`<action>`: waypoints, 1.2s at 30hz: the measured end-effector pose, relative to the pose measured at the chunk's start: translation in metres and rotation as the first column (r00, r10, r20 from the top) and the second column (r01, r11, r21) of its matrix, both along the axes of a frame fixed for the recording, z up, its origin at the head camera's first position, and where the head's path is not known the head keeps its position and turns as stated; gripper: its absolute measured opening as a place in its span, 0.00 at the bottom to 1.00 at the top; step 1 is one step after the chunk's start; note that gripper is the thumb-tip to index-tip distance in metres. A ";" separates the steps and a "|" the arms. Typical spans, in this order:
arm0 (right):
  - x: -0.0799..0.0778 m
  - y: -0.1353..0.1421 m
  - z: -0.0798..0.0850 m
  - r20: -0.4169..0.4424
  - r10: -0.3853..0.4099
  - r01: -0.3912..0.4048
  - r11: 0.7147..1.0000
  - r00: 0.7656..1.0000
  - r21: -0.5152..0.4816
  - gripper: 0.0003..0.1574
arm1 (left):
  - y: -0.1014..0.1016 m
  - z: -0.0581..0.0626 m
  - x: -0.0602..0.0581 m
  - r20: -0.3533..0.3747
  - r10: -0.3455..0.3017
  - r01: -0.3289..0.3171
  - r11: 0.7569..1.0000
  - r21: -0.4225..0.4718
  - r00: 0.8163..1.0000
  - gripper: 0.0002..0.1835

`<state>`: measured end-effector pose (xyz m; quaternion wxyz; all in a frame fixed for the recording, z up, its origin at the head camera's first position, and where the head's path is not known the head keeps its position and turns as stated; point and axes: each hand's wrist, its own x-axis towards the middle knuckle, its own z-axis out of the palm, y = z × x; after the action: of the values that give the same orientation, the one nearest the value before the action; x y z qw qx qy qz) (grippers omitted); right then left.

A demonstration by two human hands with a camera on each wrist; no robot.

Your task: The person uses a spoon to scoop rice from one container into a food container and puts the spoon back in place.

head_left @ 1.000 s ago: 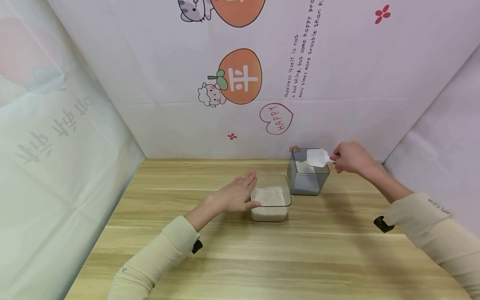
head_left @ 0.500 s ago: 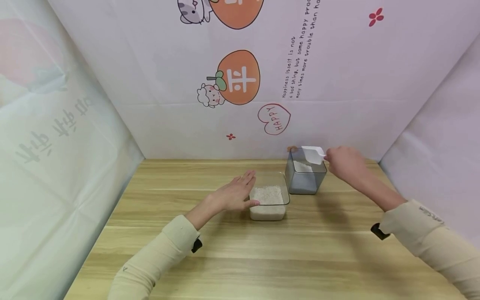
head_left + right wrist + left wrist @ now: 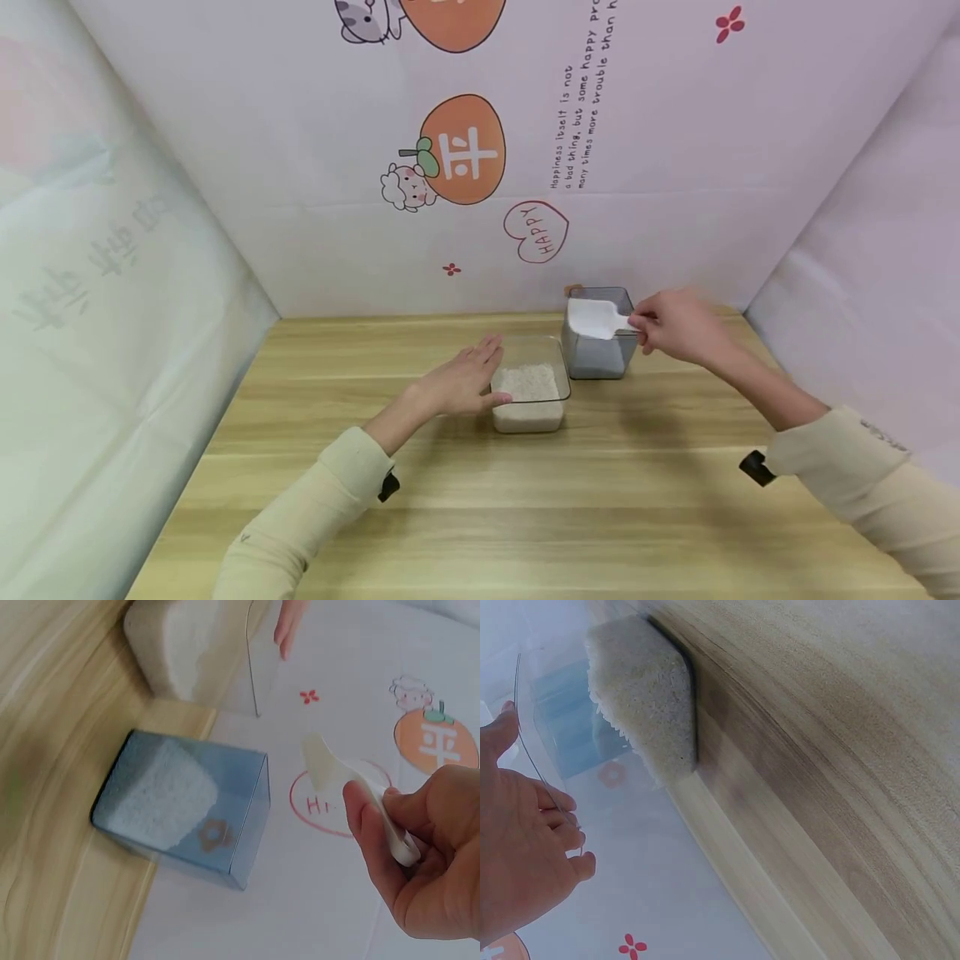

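Note:
My right hand (image 3: 682, 329) pinches the handle of a white scoop (image 3: 592, 319) between thumb and fingers. The scoop's blade is above the mouth of a tall blue-grey see-through container (image 3: 597, 360); white rice (image 3: 161, 791) shows through that container's wall in the right wrist view. To the left stands a clear square container (image 3: 536, 402) with rice (image 3: 531, 382) in its lower part. My left hand (image 3: 457, 385) lies against this container's left side, fingers extended and thumb over the near rim. In the left wrist view the fingertips are right at the rim (image 3: 536, 769).
Both containers stand side by side on a wooden table (image 3: 480, 517), close to the printed back sheet (image 3: 330, 242). White sheets (image 3: 97, 275) enclose the left and right sides. Dark straps (image 3: 757, 468) hang below both sleeve cuffs.
The scoop has moved left over the blue-grey container after being raised and tilted half a second ago. My left hand keeps its place at the clear container. The head view has shifted slightly.

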<state>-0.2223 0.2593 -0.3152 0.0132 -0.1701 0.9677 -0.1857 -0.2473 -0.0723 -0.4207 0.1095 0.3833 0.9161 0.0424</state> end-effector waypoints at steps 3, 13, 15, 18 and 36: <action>0.005 -0.016 -0.001 0.011 0.076 -0.077 0.997 0.997 0.020 0.11 | -0.003 0.001 0.001 0.000 0.009 -0.009 1.000 -0.003 1.000 0.49; 0.005 -0.053 -0.019 -0.144 0.241 -0.206 0.953 0.960 0.223 0.13 | -0.002 -0.001 -0.001 0.016 0.004 -0.004 1.000 0.008 1.000 0.48; 0.005 -0.060 -0.021 -0.140 0.251 -0.209 0.943 0.958 0.260 0.14 | -0.001 -0.001 -0.002 0.026 0.003 -0.003 1.000 0.015 1.000 0.48; 0.005 -0.071 -0.023 -0.152 0.286 -0.221 0.913 0.946 0.342 0.10 | -0.002 -0.002 -0.002 0.025 0.002 -0.002 1.000 0.019 1.000 0.48; -0.018 -0.111 -0.069 -0.370 0.616 -0.237 0.683 0.696 0.691 0.19 | -0.004 -0.002 -0.003 0.052 0.015 -0.016 1.000 0.020 0.999 0.49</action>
<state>-0.2403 0.1478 -0.3842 -0.1824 -0.4377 0.8582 0.1967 -0.2506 -0.0763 -0.4229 0.1288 0.3759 0.9155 0.0625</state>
